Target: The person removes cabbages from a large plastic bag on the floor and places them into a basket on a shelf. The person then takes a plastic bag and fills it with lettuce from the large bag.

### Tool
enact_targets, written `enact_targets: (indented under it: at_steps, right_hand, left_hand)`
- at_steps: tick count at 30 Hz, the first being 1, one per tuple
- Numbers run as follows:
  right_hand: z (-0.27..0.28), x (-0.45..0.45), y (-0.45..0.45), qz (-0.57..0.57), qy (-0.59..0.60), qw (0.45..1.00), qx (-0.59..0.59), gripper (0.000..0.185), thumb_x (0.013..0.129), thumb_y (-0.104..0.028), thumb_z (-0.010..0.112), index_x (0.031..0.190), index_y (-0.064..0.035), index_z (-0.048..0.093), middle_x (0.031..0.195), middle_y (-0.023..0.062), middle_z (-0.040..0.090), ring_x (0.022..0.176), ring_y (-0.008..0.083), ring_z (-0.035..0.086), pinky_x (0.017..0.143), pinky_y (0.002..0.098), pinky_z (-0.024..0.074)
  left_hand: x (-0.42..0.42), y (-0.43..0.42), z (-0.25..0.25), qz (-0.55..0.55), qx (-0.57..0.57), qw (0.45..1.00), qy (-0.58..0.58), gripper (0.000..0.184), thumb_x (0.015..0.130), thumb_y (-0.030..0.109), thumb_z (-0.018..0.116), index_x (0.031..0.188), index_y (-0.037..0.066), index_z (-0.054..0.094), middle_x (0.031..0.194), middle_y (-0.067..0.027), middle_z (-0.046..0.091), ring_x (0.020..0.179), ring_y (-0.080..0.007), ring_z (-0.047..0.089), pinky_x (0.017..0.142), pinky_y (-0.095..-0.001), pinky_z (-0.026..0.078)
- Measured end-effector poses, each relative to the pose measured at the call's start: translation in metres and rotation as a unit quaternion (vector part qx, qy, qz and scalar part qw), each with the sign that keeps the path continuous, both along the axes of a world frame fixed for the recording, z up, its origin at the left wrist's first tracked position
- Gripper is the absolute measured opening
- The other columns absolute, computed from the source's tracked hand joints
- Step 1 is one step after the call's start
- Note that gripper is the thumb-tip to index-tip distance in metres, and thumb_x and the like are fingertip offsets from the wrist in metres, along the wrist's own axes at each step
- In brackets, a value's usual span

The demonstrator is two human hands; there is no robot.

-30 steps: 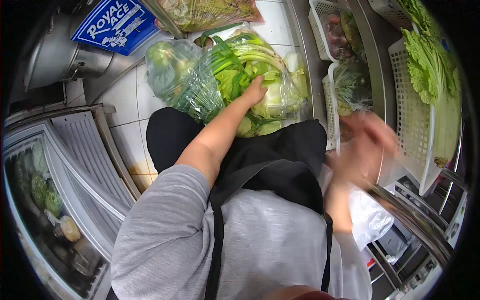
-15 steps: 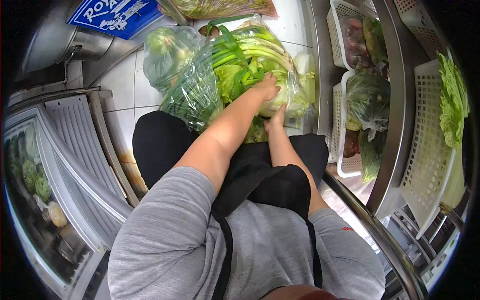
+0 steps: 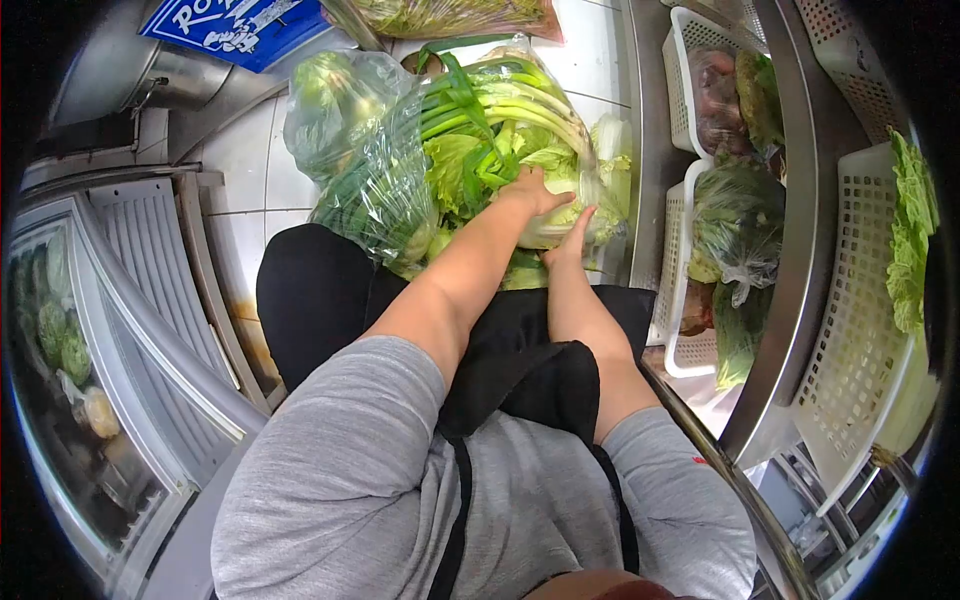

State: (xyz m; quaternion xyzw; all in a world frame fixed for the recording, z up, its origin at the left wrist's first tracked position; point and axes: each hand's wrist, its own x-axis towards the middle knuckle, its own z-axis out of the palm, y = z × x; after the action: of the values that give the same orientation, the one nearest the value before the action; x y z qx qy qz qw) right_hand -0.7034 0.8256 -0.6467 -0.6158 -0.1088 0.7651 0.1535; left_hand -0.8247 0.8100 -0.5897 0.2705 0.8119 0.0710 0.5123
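In the head view, my left hand (image 3: 532,195) and my right hand (image 3: 570,235) grip a pale green cabbage (image 3: 549,222) from its two sides. My left thumb points right, the right thumb points up, and most of the other fingers are hidden. Just beyond my hands, leeks or large spring onions (image 3: 530,110) with white stems curve over the pile. Green leafy lettuce (image 3: 452,165) lies left of my left hand. A clear plastic bag (image 3: 385,205) of dark greens sits further left, and another bag (image 3: 335,105) of pale green vegetables is behind it.
White baskets (image 3: 690,260) of bagged vegetables stand on the right below a metal shelf (image 3: 800,230). A larger basket (image 3: 850,290) with leaves is above them. A glass-fronted fridge (image 3: 75,360) is on the left, and a blue sign (image 3: 235,30) at the back.
My left hand has drawn slightly back towards me and left, its thumb now stretched out. My right hand has turned, its thumb now higher against the cabbage. The camera view has shifted slightly.
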Motion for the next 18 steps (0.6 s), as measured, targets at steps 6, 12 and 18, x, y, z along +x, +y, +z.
enact_targets:
  at_steps: [6,12,18]
  right_hand:
    - [0.011,-0.001,-0.009,-0.071,0.039,0.993,0.088,0.092,0.068,-0.078,0.032,0.133,-0.0144,0.025,0.135,0.0093,0.028,0.123,0.029,0.029,0.099,0.0482,0.0233]
    - [0.05,-0.002,-0.007,-0.021,0.114,0.991,0.063,0.077,0.075,-0.07,0.034,0.13,-0.0145,0.032,0.131,0.0085,0.036,0.119,0.0276,0.035,0.098,0.0467,0.027]
    - [0.103,0.011,-0.017,0.046,0.272,0.96,0.055,0.058,0.081,-0.055,0.041,0.123,-0.0138,0.042,0.121,0.0061,0.047,0.109,0.0233,0.046,0.092,0.0395,0.0373]
  left_hand:
    - [0.004,0.001,0.02,0.012,0.018,0.997,0.073,0.095,0.063,0.071,0.049,0.128,0.002,0.035,0.133,-0.0177,0.03,0.115,-0.0294,0.042,0.092,-0.0366,0.038]
    - [-0.004,-0.006,0.069,-0.081,0.02,0.985,0.152,0.08,0.066,0.07,0.046,0.099,-0.001,0.06,0.097,-0.0173,0.06,0.092,-0.0272,0.058,0.081,-0.0337,0.044]
    - [-0.018,-0.017,0.165,-0.218,0.058,0.943,0.244,0.075,0.069,0.07,0.041,0.085,0.001,0.065,0.088,-0.0175,0.062,0.084,-0.0274,0.06,0.07,-0.0344,0.047]
